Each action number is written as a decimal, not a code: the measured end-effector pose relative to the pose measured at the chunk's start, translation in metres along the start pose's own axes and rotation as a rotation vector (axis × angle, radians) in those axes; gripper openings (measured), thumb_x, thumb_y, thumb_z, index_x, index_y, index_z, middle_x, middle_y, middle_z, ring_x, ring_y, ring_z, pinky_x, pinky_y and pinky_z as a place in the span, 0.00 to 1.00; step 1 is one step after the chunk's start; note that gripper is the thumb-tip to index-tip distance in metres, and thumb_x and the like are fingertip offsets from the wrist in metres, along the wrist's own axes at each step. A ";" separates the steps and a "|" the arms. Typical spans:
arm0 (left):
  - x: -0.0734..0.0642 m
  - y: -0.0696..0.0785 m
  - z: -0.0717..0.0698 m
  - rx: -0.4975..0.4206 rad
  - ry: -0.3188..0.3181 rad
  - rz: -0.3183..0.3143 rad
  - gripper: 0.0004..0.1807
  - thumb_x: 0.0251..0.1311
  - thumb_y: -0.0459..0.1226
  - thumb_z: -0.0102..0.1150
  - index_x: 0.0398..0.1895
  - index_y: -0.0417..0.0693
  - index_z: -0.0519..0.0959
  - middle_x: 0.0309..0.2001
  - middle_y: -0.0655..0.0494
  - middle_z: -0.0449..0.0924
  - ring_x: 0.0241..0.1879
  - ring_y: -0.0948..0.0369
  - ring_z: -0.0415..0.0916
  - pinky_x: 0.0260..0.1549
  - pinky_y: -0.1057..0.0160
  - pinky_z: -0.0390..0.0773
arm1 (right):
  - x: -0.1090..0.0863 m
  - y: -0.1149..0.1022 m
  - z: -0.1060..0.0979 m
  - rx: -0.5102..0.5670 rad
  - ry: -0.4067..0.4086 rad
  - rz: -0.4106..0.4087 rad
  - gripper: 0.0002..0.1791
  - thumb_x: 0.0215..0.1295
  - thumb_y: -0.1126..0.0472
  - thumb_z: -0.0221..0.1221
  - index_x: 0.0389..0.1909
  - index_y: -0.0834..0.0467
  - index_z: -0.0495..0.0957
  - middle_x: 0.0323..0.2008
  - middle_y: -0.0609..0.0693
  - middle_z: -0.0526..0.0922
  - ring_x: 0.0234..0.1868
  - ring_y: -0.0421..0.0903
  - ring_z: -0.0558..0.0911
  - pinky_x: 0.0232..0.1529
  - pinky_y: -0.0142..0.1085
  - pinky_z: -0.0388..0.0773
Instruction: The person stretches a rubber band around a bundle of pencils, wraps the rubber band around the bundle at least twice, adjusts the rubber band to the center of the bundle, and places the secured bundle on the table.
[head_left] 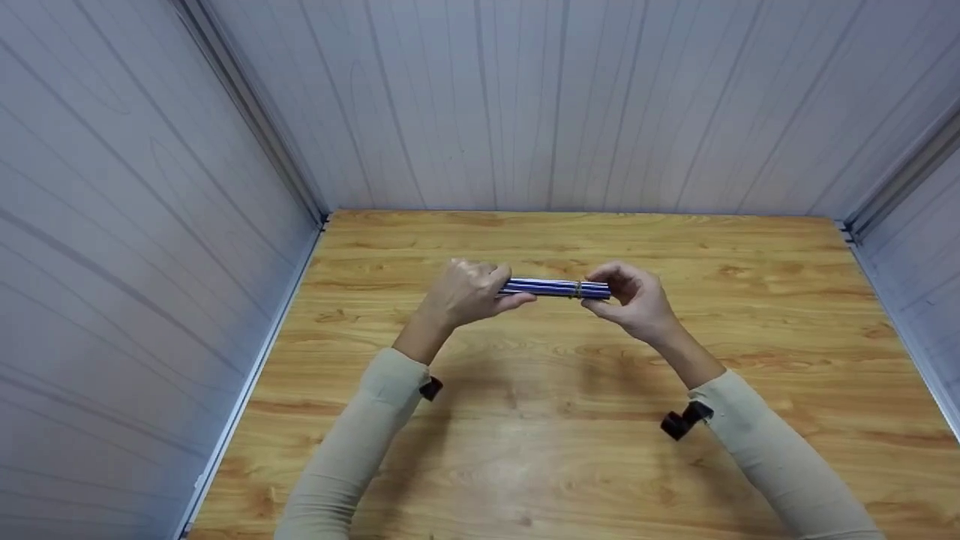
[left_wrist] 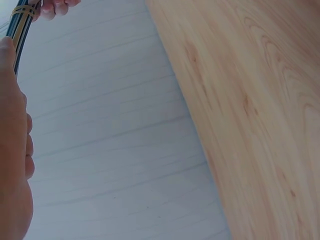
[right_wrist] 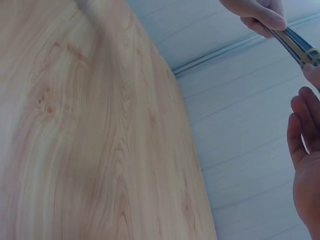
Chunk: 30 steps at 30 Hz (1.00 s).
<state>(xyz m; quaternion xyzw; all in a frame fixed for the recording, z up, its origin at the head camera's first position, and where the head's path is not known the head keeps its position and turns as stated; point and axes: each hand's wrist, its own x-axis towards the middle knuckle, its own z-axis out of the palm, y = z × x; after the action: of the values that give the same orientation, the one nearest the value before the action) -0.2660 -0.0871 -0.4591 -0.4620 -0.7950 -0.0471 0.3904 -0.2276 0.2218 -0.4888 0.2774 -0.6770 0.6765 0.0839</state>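
1. Bundle point(head_left: 553, 287): I have slim blue-and-white striped sticks lying side by side, held up off the table between both hands. Nearly level across the head view, over the far half of the table. Can't get a stick count at this size.
2. Band point(head_left: 576, 289): yellowish, wrapped around the bundle near its right end. Looks like more than one turn.
3. Left hand point(head_left: 471, 292): grasping the bundle's left end. Fingers curled round it, thumb stretched along the near side, pointing toward the band. That end is hidden in the grip.
4. Right hand point(head_left: 634, 300): grasping the banded end between thumb and forefinger. Thumb on the near side, close to the band; forefinger bent over the far side. In the right wrist view the other fingers stand away from the sticks.
5. Hands are apart; I see a bare stretch of sticks between them.
6. Sleeves: left sleeve point(head_left: 352, 442) and right sleeve point(head_left: 780, 450) both pale, ending at the wrist. Black fitting at each cuff: left fitting point(head_left: 431, 388), right fitting point(head_left: 679, 424).
7. Table point(head_left: 525, 465): wood-grain top, soft arm shadows across it.
8. Walls: back wall point(head_left: 525, 105), left wall point(head_left: 112, 262), right wall point(head_left: 926, 247). All pale panels with darker streaks; strips run up both far corners.
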 end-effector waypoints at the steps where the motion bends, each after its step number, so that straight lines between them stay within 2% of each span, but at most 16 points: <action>1: -0.001 0.000 0.000 0.003 -0.010 -0.006 0.33 0.59 0.58 0.83 0.21 0.50 0.70 0.13 0.62 0.64 0.19 0.69 0.43 0.20 0.70 0.44 | 0.000 0.000 -0.002 0.002 -0.013 -0.017 0.20 0.60 0.89 0.67 0.53 0.85 0.77 0.47 0.39 0.92 0.47 0.32 0.90 0.51 0.25 0.87; 5: -0.004 -0.001 0.000 0.007 -0.045 -0.030 0.33 0.60 0.58 0.83 0.21 0.50 0.69 0.16 0.64 0.57 0.20 0.69 0.41 0.23 0.70 0.41 | 0.000 -0.001 -0.008 -0.002 -0.036 -0.076 0.23 0.59 0.89 0.68 0.56 0.83 0.79 0.53 0.42 0.93 0.53 0.35 0.91 0.58 0.28 0.88; 7: -0.004 0.000 0.000 -0.004 -0.068 -0.042 0.32 0.62 0.58 0.81 0.21 0.50 0.70 0.17 0.65 0.56 0.20 0.70 0.41 0.23 0.70 0.41 | 0.001 -0.001 -0.009 -0.011 -0.044 -0.096 0.22 0.59 0.89 0.68 0.55 0.82 0.81 0.54 0.43 0.93 0.54 0.35 0.91 0.59 0.29 0.88; 12: -0.003 0.004 0.000 -0.066 -0.135 -0.087 0.30 0.65 0.57 0.79 0.22 0.48 0.73 0.18 0.65 0.56 0.19 0.69 0.44 0.23 0.70 0.43 | 0.002 -0.002 -0.011 -0.035 -0.074 -0.118 0.18 0.60 0.89 0.68 0.51 0.79 0.86 0.52 0.44 0.93 0.52 0.36 0.92 0.57 0.29 0.89; 16: -0.001 0.008 0.000 -0.120 -0.167 -0.125 0.29 0.69 0.56 0.77 0.23 0.47 0.75 0.16 0.62 0.64 0.18 0.69 0.49 0.20 0.69 0.49 | 0.003 -0.001 -0.012 -0.053 -0.079 -0.120 0.16 0.61 0.89 0.67 0.49 0.76 0.88 0.49 0.43 0.93 0.50 0.36 0.91 0.54 0.27 0.89; 19: 0.001 0.010 0.001 -0.123 -0.184 -0.146 0.28 0.71 0.56 0.74 0.24 0.47 0.76 0.15 0.59 0.74 0.17 0.68 0.54 0.18 0.67 0.57 | 0.004 -0.001 -0.014 -0.068 -0.077 -0.117 0.16 0.61 0.88 0.68 0.48 0.76 0.89 0.48 0.42 0.93 0.47 0.35 0.91 0.52 0.27 0.89; 22: 0.001 0.011 0.002 -0.123 -0.200 -0.159 0.28 0.72 0.57 0.73 0.24 0.47 0.77 0.16 0.57 0.78 0.17 0.68 0.57 0.17 0.64 0.64 | 0.005 0.001 -0.014 -0.069 -0.080 -0.112 0.15 0.62 0.86 0.69 0.48 0.75 0.90 0.48 0.43 0.94 0.47 0.36 0.91 0.51 0.27 0.89; 30: 0.002 0.015 0.001 -0.174 -0.234 -0.201 0.28 0.74 0.56 0.72 0.26 0.45 0.79 0.16 0.55 0.79 0.17 0.68 0.56 0.18 0.66 0.60 | 0.004 0.000 -0.011 -0.056 -0.077 -0.107 0.12 0.65 0.84 0.69 0.49 0.77 0.88 0.50 0.41 0.94 0.47 0.36 0.92 0.53 0.27 0.89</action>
<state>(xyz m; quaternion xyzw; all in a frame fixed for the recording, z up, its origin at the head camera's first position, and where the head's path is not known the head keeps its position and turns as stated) -0.2553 -0.0762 -0.4625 -0.4146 -0.8700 -0.1005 0.2470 -0.2342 0.2315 -0.4864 0.3367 -0.6825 0.6407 0.1016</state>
